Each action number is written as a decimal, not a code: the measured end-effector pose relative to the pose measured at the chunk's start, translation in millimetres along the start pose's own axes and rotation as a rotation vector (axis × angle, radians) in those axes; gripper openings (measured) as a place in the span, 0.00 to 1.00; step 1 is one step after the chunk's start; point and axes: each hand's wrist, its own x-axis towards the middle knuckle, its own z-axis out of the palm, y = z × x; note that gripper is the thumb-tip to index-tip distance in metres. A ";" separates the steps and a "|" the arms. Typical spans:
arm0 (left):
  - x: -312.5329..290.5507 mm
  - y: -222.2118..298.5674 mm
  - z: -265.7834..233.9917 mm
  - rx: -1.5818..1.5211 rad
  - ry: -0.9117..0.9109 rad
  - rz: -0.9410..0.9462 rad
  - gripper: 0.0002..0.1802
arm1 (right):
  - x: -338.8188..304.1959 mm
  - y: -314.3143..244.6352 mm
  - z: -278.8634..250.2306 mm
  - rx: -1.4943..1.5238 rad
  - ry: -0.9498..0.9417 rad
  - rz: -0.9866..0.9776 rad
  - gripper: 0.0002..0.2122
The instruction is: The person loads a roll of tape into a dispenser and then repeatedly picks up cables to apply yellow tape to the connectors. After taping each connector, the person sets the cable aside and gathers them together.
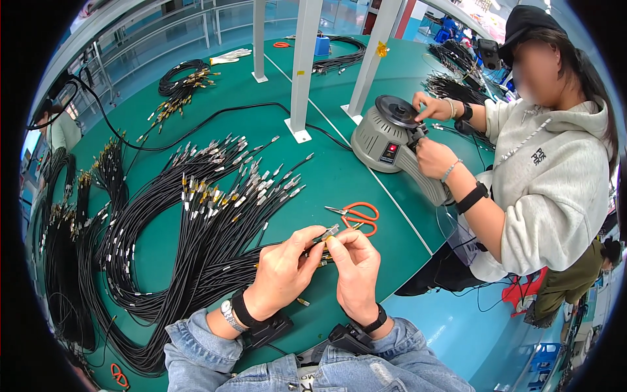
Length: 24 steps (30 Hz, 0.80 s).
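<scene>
Both my hands meet above the near edge of the green table, around the metal end of a black cable. My left hand (pixel 281 271) is closed with thumb and forefinger on the cable connector (pixel 332 230). Close against it, my right hand (pixel 357 268) pinches a small piece of yellow tape (pixel 328 239) at the connector's lower side. How far the tape goes round is hidden by my fingers. Just beyond the right hand lie orange-handled scissors (pixel 361 218). Left of my hands spreads a large bundle of black cables (pixel 196 255), many with white or yellow tagged ends.
A co-worker (pixel 548 157) at the right has both hands on a grey round-topped machine (pixel 379 137). White posts (pixel 302 72) rise from the table (pixel 307 186). A black cord (pixel 215 114) crosses it. Farther off lie a coiled bundle (pixel 183 81) and white gloves (pixel 230 56).
</scene>
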 end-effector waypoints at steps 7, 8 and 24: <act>-0.3 -2.1 2.2 0.009 0.007 0.026 0.18 | 0.5 1.1 -0.5 -0.010 0.009 0.000 0.02; -0.5 -2.3 2.5 0.011 0.007 0.026 0.18 | 0.7 1.1 -0.5 -0.011 0.011 0.001 0.02; -0.5 -0.2 1.9 0.010 -0.004 0.037 0.17 | -4.2 0.0 1.8 0.004 0.004 -0.019 0.01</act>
